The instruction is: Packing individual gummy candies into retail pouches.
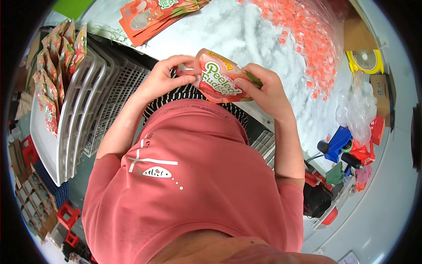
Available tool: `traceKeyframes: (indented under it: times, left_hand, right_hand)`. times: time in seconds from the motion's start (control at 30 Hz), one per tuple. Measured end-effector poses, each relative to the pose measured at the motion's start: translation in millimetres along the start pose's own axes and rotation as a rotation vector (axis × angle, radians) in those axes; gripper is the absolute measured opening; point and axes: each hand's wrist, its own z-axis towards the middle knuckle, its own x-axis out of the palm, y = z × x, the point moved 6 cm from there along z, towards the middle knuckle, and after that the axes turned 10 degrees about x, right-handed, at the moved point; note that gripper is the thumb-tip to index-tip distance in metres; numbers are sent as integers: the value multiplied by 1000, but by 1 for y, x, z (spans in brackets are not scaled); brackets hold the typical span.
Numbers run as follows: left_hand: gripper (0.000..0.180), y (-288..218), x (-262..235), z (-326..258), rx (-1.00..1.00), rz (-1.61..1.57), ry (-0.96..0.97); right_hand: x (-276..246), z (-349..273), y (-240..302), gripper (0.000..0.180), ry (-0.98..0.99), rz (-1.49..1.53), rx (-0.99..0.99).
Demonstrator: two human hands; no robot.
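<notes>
My right fingers (247,87) pinch a red pouch (220,79) above my lap, its contents hidden; my left fingers (183,81) curl at its edge, grip unclear. A white tray (41,136) holds more pouches (49,81); orange-red wrapped pieces (313,44) lie on the table (250,39).

Smooth plastic pouch (217,81) — matt cloth shirt (211,176).

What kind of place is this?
It's probably a small packing workshop. Little wrapped orange-red pieces lie heaped on a table, flat printed pouches are piled nearby, and more pouches sit on stacked white trays.
</notes>
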Motion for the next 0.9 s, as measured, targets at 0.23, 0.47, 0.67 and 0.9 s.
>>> traceKeyframes:
  times: [0.23, 0.47, 0.67, 0.9]
  left_hand:
    - [17, 31, -8, -11, -248, -287, -30]
    - [19, 32, -22, -16, -312, -352, -109]
    - [19, 16, -55, -30, -196, -149, -243]
    - [18, -28, -107, -97, -127, -78, -384]
  right_hand:
    - [-5, 14, -23, 12, -72, 156, 36]
    - [-7, 38, -30, 12, -117, 195, 42]
    - [17, 37, -18, 22, 7, -151, -168]
    - [73, 53, 19, 16, 299, 51, -113]
